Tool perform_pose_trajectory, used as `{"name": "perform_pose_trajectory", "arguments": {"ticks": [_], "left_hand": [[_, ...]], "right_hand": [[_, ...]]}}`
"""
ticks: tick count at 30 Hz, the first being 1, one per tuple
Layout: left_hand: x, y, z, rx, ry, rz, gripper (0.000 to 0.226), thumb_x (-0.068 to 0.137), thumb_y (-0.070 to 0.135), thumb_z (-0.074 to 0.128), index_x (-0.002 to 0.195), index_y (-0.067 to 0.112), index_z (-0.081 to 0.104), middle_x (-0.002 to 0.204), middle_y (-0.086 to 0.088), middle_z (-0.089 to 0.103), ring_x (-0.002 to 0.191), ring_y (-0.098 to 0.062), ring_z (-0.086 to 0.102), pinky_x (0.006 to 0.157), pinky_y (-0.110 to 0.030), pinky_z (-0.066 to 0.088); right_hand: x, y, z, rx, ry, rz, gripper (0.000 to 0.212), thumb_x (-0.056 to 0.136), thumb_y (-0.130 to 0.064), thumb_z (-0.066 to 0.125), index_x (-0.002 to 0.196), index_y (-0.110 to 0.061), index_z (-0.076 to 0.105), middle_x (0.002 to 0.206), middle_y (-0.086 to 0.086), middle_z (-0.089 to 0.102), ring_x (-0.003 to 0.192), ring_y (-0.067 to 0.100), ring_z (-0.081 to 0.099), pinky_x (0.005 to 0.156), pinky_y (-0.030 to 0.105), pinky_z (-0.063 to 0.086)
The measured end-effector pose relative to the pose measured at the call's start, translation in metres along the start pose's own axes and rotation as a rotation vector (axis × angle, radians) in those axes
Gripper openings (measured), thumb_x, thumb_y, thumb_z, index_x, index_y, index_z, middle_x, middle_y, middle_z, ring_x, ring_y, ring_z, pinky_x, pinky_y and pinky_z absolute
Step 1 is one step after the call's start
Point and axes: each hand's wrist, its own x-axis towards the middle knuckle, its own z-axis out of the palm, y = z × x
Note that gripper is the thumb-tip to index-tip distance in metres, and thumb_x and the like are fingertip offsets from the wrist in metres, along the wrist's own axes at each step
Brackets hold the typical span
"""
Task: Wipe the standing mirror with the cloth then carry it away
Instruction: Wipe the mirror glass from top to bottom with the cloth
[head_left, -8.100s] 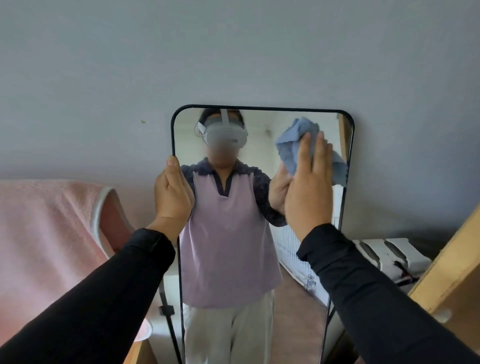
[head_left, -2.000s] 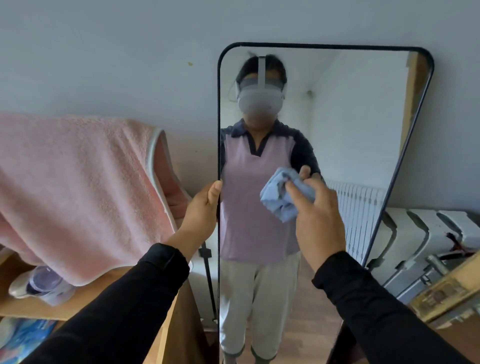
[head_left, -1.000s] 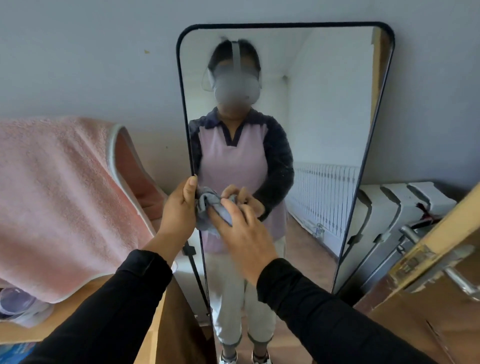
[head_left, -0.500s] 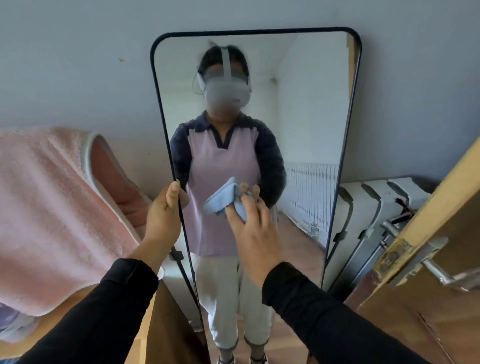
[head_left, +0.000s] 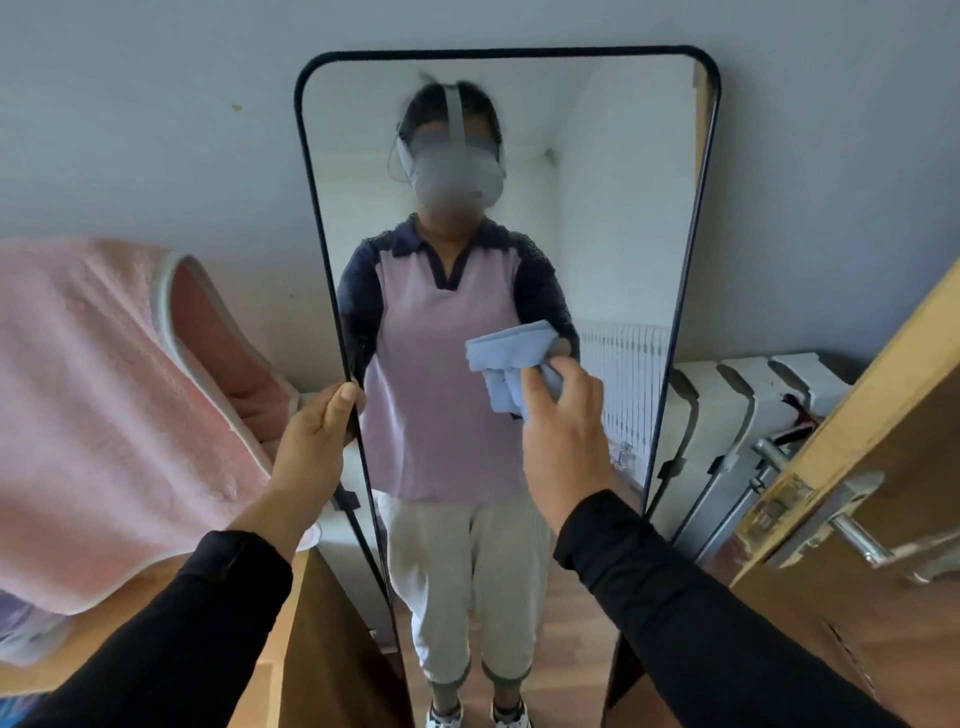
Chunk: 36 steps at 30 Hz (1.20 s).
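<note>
One tall mirror (head_left: 597, 208) stood upright against a grey wall (head_left: 130, 130), its long axis vertical and its glass facing the camera, dark rounded frame narrowing toward the floor. The left hand (head_left: 311, 436) gripped the frame's left edge at mid-height, thumb laid on the front and fingers wrapped behind it. The right hand (head_left: 563, 441) held one light-blue cloth (head_left: 511, 358) bunched between thumb and closed fingers, against the glass a little right of centre and about level with the left hand.

Half a second before, the cloth sat nearer the left edge, close to the left hand; it had since travelled right across the glass, and the camera had swung so the mirror filled more of the middle of the view. The left hand kept its hold on the same edge.

One pink towel (head_left: 104, 415) hung over furniture at left, just beside the mirror. One white radiator (head_left: 737, 415) stood at right behind it, and one wooden door (head_left: 883, 519) with a metal handle (head_left: 862, 535) jutted in at the right edge.
</note>
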Motion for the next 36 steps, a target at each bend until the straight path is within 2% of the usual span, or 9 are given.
{"name": "perform_pose_trajectory", "arguments": {"ticks": [3, 7, 10, 13, 16, 21, 27, 32, 36], "left_hand": [[-0.001, -0.002, 0.002, -0.014, 0.019, 0.000, 0.045, 0.100, 0.052, 0.039, 0.078, 0.015, 0.053, 0.073, 0.000, 0.042, 0.069, -0.017, 0.040, 0.070, -0.035, 0.038], [0.002, -0.002, 0.002, -0.032, -0.003, 0.019, 0.052, 0.099, 0.057, 0.039, 0.078, 0.010, 0.048, 0.072, -0.005, 0.038, 0.068, -0.022, 0.036, 0.070, -0.036, 0.034], [0.002, -0.003, 0.001, -0.068, -0.018, -0.009, 0.047, 0.100, 0.052, 0.040, 0.078, 0.012, 0.049, 0.072, -0.003, 0.038, 0.069, -0.020, 0.037, 0.071, -0.035, 0.035], [-0.002, 0.002, 0.003, -0.134, -0.023, -0.058, 0.040, 0.105, 0.040, 0.041, 0.081, 0.012, 0.054, 0.071, 0.008, 0.048, 0.069, -0.008, 0.048, 0.077, -0.029, 0.042], [-0.002, 0.002, 0.006, -0.138, -0.008, -0.074, 0.037, 0.106, 0.035, 0.039, 0.080, 0.017, 0.058, 0.069, 0.015, 0.055, 0.069, -0.001, 0.055, 0.079, -0.024, 0.045], [-0.001, -0.002, 0.009, -0.178, 0.038, -0.099, 0.038, 0.106, 0.035, 0.041, 0.091, 0.006, 0.061, 0.082, 0.002, 0.063, 0.078, -0.001, 0.063, 0.084, -0.023, 0.048], [0.001, -0.002, 0.008, -0.135, 0.030, -0.063, 0.037, 0.107, 0.033, 0.038, 0.078, 0.020, 0.059, 0.074, 0.016, 0.063, 0.078, -0.001, 0.062, 0.077, -0.015, 0.046], [0.000, 0.001, 0.011, -0.120, 0.063, -0.079, 0.037, 0.106, 0.036, 0.039, 0.080, 0.020, 0.059, 0.068, 0.018, 0.061, 0.071, 0.002, 0.059, 0.074, -0.015, 0.047], [0.000, -0.002, 0.010, -0.127, 0.054, -0.080, 0.039, 0.105, 0.039, 0.039, 0.081, 0.015, 0.059, 0.069, 0.017, 0.059, 0.072, -0.002, 0.058, 0.076, -0.018, 0.047]], "right_hand": [[-0.008, -0.002, 0.000, 0.082, -0.091, -0.087, 0.050, 0.094, -0.008, 0.065, 0.141, -0.019, 0.049, 0.133, 0.007, 0.045, 0.118, 0.023, 0.047, 0.091, 0.036, 0.054], [-0.002, 0.030, -0.025, 0.022, -0.125, -0.046, 0.029, 0.095, -0.062, 0.051, 0.115, -0.043, 0.058, 0.116, -0.018, 0.053, 0.103, 0.000, 0.058, 0.084, 0.026, 0.051], [-0.003, 0.065, -0.034, 0.105, -0.084, 0.203, 0.022, 0.096, -0.031, 0.061, 0.118, -0.030, 0.059, 0.115, -0.012, 0.048, 0.107, 0.012, 0.057, 0.086, 0.018, 0.050], [-0.008, 0.085, -0.027, 0.112, 0.062, 0.335, 0.042, 0.085, 0.008, 0.067, 0.120, -0.011, 0.056, 0.121, 0.014, 0.042, 0.104, 0.033, 0.056, 0.093, 0.041, 0.055], [-0.009, 0.065, -0.020, 0.109, 0.051, 0.310, 0.038, 0.087, 0.003, 0.066, 0.118, -0.014, 0.053, 0.115, 0.013, 0.041, 0.093, 0.027, 0.054, 0.084, 0.038, 0.057], [-0.028, 0.054, -0.005, -0.076, -0.166, -0.031, 0.043, 0.090, -0.011, 0.067, 0.126, -0.020, 0.046, 0.114, 0.012, 0.047, 0.087, 0.024, 0.058, 0.067, 0.037, 0.060], [-0.004, 0.084, -0.023, -0.017, 0.015, 0.283, 0.052, 0.090, -0.023, 0.070, 0.129, -0.006, 0.040, 0.118, 0.019, 0.057, 0.083, 0.034, 0.069, 0.061, 0.038, 0.060], [-0.008, 0.063, -0.010, 0.018, -0.066, 0.214, 0.045, 0.093, -0.025, 0.065, 0.129, -0.011, 0.042, 0.118, 0.018, 0.056, 0.072, 0.033, 0.068, 0.059, 0.032, 0.056], [-0.039, 0.046, 0.011, -0.153, -0.285, -0.036, 0.033, 0.095, -0.035, 0.059, 0.121, -0.019, 0.048, 0.108, 0.012, 0.054, 0.059, 0.022, 0.059, 0.046, 0.025, 0.043]]}}
